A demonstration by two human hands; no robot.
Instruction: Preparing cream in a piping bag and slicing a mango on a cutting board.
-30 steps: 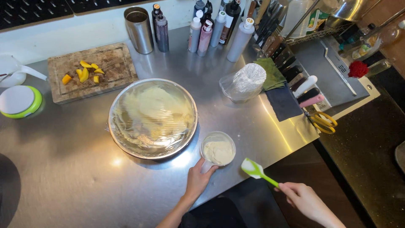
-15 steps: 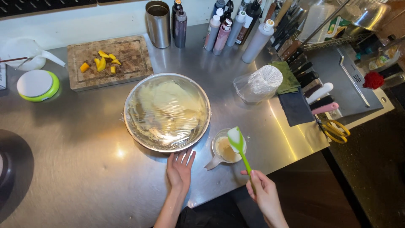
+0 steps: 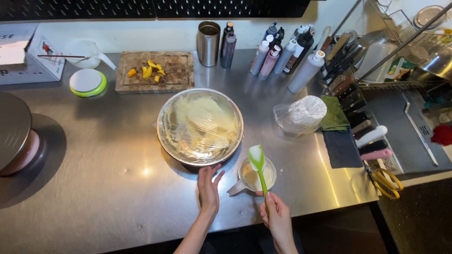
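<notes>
Since 0.5 s ago: spatula (image 3: 257,162) about same spot over the cup, L hand nearer the bowl. R hand (image 3: 278,218) closed round the handle's low end; L hand (image 3: 208,187) open, flat on the counter (image 3: 94,188), fingertips at the bowl (image 3: 200,126) rim, holding nothing. Spatula sits right of bowl, over the cup (image 3: 256,176). Likely light, stiff handle, soft blade, prob slick w/ cream; grip mid-handle. Long axis near vertical in frame, blade pointing away from the person.
</notes>
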